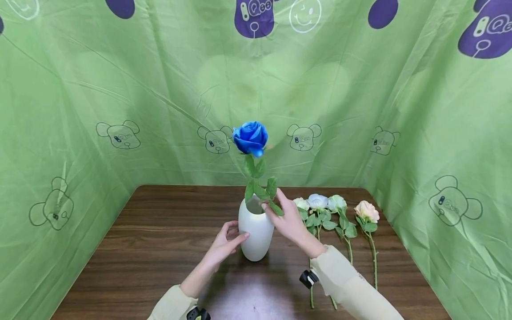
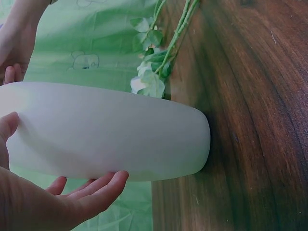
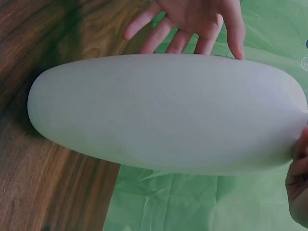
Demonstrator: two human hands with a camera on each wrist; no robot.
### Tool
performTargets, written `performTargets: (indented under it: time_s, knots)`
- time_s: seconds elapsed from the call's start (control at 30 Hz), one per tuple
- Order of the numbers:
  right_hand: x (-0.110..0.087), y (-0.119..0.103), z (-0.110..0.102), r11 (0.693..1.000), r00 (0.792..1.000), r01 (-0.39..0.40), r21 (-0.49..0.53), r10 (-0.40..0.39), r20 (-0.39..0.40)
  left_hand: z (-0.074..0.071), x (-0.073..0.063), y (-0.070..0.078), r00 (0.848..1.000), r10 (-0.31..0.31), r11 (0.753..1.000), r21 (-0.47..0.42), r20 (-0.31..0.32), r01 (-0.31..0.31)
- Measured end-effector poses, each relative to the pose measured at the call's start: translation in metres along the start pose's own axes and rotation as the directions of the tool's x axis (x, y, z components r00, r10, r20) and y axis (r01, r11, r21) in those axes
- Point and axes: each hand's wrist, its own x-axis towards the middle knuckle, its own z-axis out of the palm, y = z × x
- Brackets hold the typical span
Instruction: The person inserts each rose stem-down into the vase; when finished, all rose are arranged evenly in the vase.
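Note:
A white vase (image 1: 256, 233) stands upright on the wooden table. Over its mouth rises a blue rose (image 1: 250, 138) with green leaves; the lower stem is hidden by the vase and leaves. My right hand (image 1: 286, 218) is at the rim's right side, its fingers pinching the rose low on its stem among the leaves. My left hand (image 1: 224, 244) holds the vase's left side, thumb on the front and fingers farther round. In the left wrist view the vase (image 2: 110, 130) lies between the left thumb and fingers (image 2: 103, 195).
Several pale flowers lie on the right of the table (image 1: 160, 249): a bluish one (image 1: 318, 201), a greenish-white one (image 1: 337, 203) and a peach rose (image 1: 366, 211). A green printed curtain (image 1: 168, 89) surrounds the table's back and sides.

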Motion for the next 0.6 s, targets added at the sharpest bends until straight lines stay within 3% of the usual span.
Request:
performTargets:
  time_s: [0.2,0.37,0.6]
  knots:
    - [-0.002,-0.003,-0.006,0.99,0.987,-0.136,0.029,0.133,0.086,0.0,0.001,-0.001,1.0,0.003,1.0,0.005,-0.007,-0.003]
    - [-0.004,0.001,-0.006,0.983,0.98,-0.16,0.085,0.148,0.136,0.0,0.003,-0.003,1.0,0.001,1.0,0.014,-0.012,-0.001]
    - [-0.009,0.008,-0.01,0.968,0.976,-0.205,0.146,0.192,0.1,0.001,0.003,-0.003,1.0,-0.014,1.0,0.015,-0.012,0.015]
